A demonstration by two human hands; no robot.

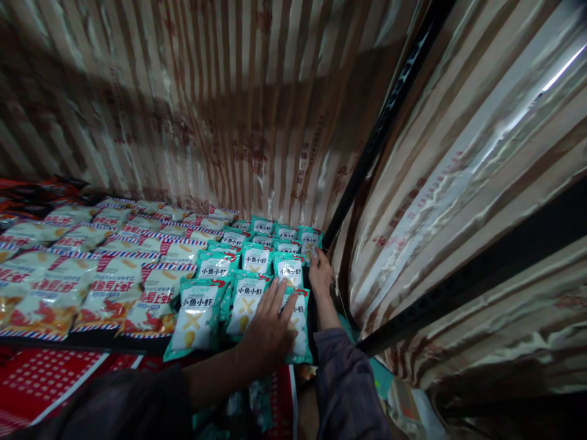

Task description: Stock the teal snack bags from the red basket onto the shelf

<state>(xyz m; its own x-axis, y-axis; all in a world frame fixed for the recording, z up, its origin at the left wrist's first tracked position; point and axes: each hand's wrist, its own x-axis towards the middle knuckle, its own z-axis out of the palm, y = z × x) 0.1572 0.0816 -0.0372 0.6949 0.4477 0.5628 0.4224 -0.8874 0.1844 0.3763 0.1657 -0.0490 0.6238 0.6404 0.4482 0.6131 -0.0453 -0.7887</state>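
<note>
Rows of small teal-and-white snack bags (197,318) lie on a dark shelf. My left hand (270,327) rests over the front right bags with its fingers stretched out flat, partly covering a front bag (300,324). At the right end of the rows, my right hand (322,275) reaches toward the back, its fingertips against the lower edge of a rear bag (310,237). Those fingers look slightly bent but not closed round the bag. Part of the front bags is hidden beneath my left hand and forearm.
Larger white snack bags with red lettering (110,281) fill the shelf to the left, with dark orange-and-black packs (27,198) beyond. A black metal post (367,159) stands at the right rear corner. Striped plastic sheeting (257,110) hangs behind. Red printed material (55,379) lies below the front.
</note>
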